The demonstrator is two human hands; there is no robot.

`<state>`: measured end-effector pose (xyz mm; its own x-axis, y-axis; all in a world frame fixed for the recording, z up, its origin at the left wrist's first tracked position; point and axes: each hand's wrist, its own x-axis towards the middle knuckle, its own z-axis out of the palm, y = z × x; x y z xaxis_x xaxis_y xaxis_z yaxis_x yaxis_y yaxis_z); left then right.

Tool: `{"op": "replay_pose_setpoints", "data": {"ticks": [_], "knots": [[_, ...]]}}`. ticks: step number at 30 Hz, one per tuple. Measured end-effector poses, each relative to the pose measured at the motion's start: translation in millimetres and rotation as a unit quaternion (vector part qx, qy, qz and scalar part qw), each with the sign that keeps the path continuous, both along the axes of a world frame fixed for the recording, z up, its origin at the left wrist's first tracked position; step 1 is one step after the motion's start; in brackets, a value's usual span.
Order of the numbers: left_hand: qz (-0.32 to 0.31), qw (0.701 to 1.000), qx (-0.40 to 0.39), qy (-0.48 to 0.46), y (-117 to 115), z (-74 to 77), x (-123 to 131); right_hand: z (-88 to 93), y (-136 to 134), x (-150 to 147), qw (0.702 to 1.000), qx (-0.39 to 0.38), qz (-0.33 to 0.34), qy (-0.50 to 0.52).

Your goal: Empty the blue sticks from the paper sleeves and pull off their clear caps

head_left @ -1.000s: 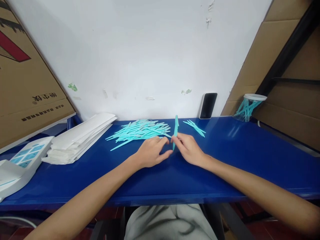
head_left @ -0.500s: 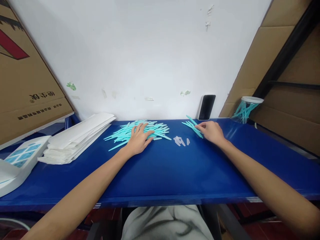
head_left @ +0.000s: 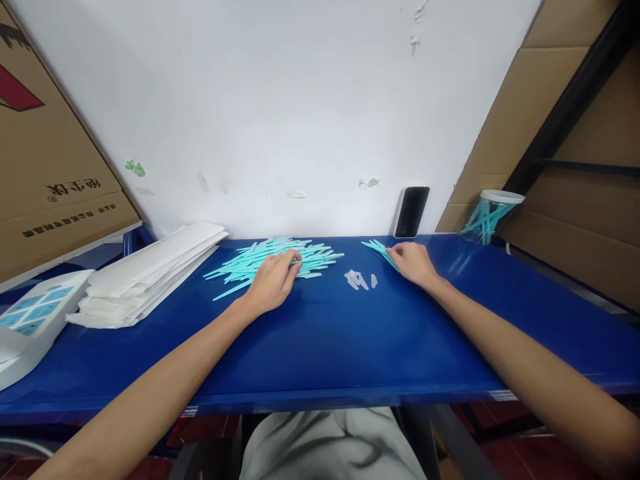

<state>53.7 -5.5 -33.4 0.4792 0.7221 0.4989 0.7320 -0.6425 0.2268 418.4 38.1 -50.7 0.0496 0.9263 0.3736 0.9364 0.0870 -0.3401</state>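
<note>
A loose pile of teal plastic sticks (head_left: pixel 260 261) lies on the blue table (head_left: pixel 320 333) near the wall. My left hand (head_left: pixel 273 281) rests on the pile's right side, fingers curled and pinched on one teal stick. A smaller group of teal sticks (head_left: pixel 376 247) lies to the right. My right hand (head_left: pixel 413 262) lies beside it, fingers loosely stretched, their tips touching those sticks. A few small clear caps (head_left: pixel 357 280) sit on the table between my hands.
A stack of white paper sleeves (head_left: pixel 150 273) lies at the left, with a white box (head_left: pixel 30 320) beyond it and a cardboard box (head_left: pixel 50 153) leaning above. A black phone (head_left: pixel 411 211) leans on the wall. A clear jar of teal sticks (head_left: pixel 487 217) stands far right.
My hands held one teal stick together at the table's middle, then parted. The right carried it to the small group; the left went to the big pile and curled its fingers. Clear caps now lie between.
</note>
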Motion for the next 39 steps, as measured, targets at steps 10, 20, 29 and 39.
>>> {"op": "replay_pose_setpoints", "data": {"ticks": [10, 20, 29, 39], "knots": [[-0.005, 0.997, -0.076, 0.005, -17, 4.3, 9, 3.4, -4, -3, 0.990, 0.093, 0.002, -0.106], [-0.007, 0.996, -0.074, 0.048, -22, 1.7, 14, 23.9, -60, -71, 0.932, 0.028, 0.359, 0.039], [0.008, 0.999, -0.028, 0.044, 4, 9.5, -23, 29.2, -62, -66, 0.944, 0.037, 0.318, 0.083], [0.046, 0.996, -0.038, 0.059, -3, 9.4, -13, 14.2, -44, -55, 0.961, -0.015, 0.270, 0.056]]}}
